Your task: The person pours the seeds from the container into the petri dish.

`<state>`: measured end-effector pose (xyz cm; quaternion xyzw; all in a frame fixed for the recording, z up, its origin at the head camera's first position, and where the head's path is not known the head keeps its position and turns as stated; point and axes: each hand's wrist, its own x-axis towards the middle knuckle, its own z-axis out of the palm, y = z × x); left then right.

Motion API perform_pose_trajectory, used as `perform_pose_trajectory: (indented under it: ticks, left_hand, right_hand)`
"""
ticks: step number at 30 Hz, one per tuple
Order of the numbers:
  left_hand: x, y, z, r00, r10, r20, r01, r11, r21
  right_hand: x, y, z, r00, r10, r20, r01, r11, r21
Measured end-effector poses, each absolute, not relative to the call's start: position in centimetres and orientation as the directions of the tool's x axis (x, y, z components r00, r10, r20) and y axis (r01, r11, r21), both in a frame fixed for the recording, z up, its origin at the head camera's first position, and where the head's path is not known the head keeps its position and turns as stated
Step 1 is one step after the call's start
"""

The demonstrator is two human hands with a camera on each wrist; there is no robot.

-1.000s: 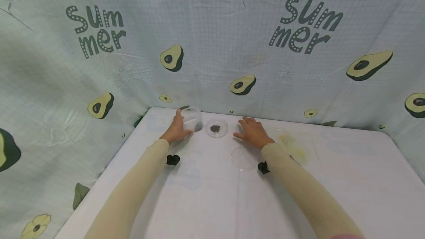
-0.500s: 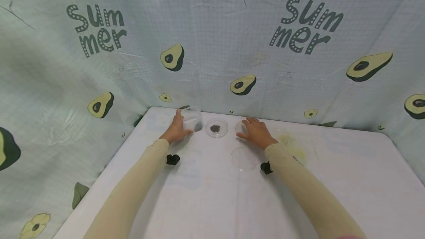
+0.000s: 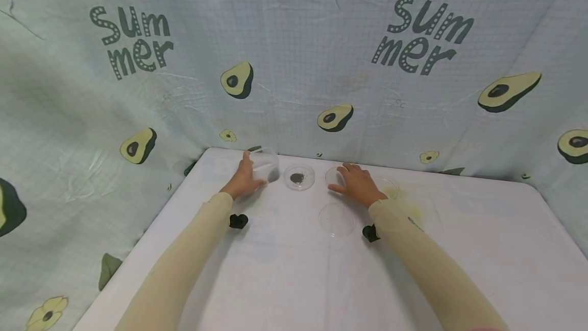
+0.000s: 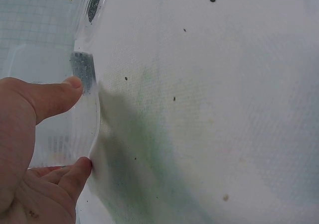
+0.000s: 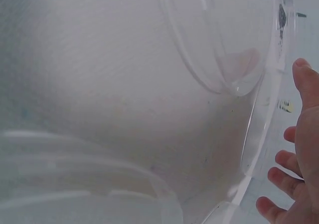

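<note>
At the table's back left, my left hand (image 3: 241, 178) holds a clear plastic container (image 3: 271, 167), thumb on one side and fingers on the other. Dark grains gather low inside this container (image 4: 83, 67) in the left wrist view. Just right of it lies a clear round dish (image 3: 307, 183) with a small heap of dark grains (image 3: 297, 178). My right hand (image 3: 360, 185) is over another clear round dish (image 3: 331, 175), fingers spread and slightly bent, holding nothing. Part of that dish is hidden by the hand; whether they touch I cannot tell.
A clear round dish or lid (image 3: 337, 219) lies in front of the right hand, and another clear dish (image 3: 390, 188) beyond its wrist. The white table (image 3: 285, 280) has a yellowish stain at right. A printed curtain (image 3: 285, 55) hangs behind the back edge.
My right hand has shifted slightly to the right, uncovering more of the dish beneath it. The left hand stays in place with the container.
</note>
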<state>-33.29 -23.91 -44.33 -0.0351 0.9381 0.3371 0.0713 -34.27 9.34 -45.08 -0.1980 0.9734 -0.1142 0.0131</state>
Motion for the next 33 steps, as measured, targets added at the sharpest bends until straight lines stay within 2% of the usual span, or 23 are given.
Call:
perform_pose_trajectory:
  ticks: [13,22,33]
  left_hand:
    - [-33.1,-23.65,-43.9,-0.985,-0.025,-0.172,-0.129,0.767,0.629]
    - [-33.09,-24.11,-44.26,-0.992,0.034,-0.118,-0.05,0.766,0.64]
    - [-33.11,-24.1,-44.26,-0.993,0.029,-0.112,-0.051,0.762,0.646]
  right_hand:
    - [-34.21,9.88,-45.36,-0.926,-0.376,0.01,-0.369,0.902,-0.226]
    - [-34.4,10.18,-45.71,-0.927,-0.376,0.013,-0.368,0.901,-0.229]
    - [-34.62,10.36,-45.79,-0.929,-0.371,0.004,-0.363,0.908,-0.208]
